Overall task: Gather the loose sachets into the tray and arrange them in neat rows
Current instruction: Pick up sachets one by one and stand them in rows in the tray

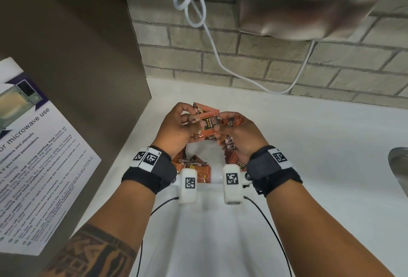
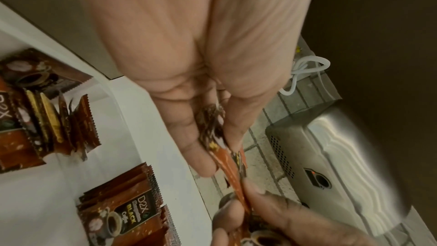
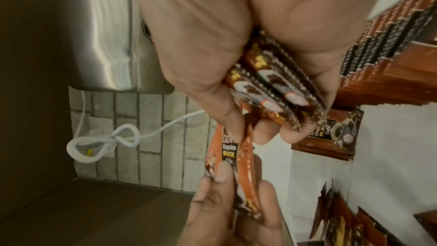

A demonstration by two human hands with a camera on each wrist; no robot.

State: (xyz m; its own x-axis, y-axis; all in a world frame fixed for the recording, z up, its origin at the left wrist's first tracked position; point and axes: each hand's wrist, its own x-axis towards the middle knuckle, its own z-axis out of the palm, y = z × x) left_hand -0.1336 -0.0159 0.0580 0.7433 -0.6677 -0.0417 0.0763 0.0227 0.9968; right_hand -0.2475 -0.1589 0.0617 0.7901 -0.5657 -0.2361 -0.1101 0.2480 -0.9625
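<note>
Task partly complete: tray (image 1: 217, 180) holds several rows; left hand (image 1: 176, 130) and right hand (image 1: 239, 135) pinch sachets (image 1: 208, 125) still unplaced.

Orange-brown coffee sachets (image 1: 209, 125), labelled "D2X Black", are held fanned above a white tray (image 1: 215, 180), where more sachets (image 1: 194, 167) are stacked on edge along both sides.
</note>
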